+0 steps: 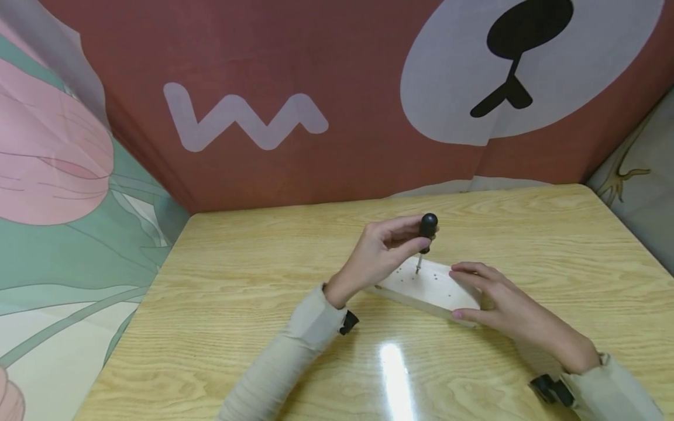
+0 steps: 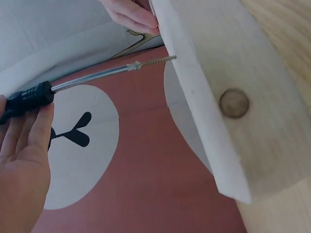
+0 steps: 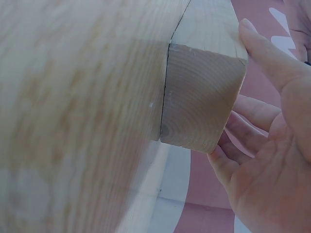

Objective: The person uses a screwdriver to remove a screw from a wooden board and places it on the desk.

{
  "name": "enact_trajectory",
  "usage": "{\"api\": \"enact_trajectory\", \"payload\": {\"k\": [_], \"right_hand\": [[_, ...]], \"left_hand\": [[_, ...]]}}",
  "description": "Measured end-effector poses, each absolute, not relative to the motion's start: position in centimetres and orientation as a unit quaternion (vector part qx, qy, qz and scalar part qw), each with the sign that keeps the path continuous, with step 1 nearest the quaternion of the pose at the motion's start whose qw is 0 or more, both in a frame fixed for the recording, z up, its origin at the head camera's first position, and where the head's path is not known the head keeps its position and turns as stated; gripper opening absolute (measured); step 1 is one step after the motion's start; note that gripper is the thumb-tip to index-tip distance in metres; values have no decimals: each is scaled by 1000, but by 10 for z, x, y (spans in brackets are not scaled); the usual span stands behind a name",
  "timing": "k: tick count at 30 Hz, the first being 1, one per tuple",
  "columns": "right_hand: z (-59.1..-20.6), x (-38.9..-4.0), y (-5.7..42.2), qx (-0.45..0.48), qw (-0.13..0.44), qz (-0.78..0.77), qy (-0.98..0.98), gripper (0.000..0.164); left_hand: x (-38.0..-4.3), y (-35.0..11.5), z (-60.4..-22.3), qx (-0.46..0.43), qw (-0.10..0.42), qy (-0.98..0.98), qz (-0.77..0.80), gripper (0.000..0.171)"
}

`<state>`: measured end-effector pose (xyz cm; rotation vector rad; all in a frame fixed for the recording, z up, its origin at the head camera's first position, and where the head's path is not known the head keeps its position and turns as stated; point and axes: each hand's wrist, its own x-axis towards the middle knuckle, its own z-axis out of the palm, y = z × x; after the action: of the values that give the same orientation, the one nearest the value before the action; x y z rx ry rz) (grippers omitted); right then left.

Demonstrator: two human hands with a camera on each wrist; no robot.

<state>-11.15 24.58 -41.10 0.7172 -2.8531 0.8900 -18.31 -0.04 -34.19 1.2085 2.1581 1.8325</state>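
Observation:
A pale wooden block [image 1: 444,292] lies flat on the table, small dark holes dotting its top face. My left hand [image 1: 380,250] holds a screwdriver [image 1: 429,225] by its black handle, nearly upright over the block. In the left wrist view the screwdriver's tip meets the head of a threaded screw [image 2: 156,61], whose point enters the block's face; most of its thread still shows. My right hand [image 1: 497,299] grips the block's right end, thumb on the near side and fingers on the far side. Growth rings mark the block's end face [image 3: 201,97] in the right wrist view.
The wood-grain table [image 1: 253,275] extends around the block on all sides. A reddish-brown cloth [image 1: 358,158] with a cartoon face hangs behind the back edge. Another printed cloth [image 1: 52,245] hangs on the left. Black wrist devices [image 1: 550,390] sit by the sleeves.

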Motion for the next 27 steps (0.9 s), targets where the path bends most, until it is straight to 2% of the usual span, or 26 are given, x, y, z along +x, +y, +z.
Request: {"api": "enact_trajectory", "payload": {"k": [5,19,27], "right_hand": [[-413,-111,245,244,63,277,-927,67],[-412,-111,244,242,60,278,-928,67],[-411,-111,244,241,52,278,-928,68]], "left_hand": [[-184,-2,-338,391,26,720,573,40],[-188,1,-344,392,-37,686,611,34],[-187,-2,-343,406,-31,702,584,37]]}}
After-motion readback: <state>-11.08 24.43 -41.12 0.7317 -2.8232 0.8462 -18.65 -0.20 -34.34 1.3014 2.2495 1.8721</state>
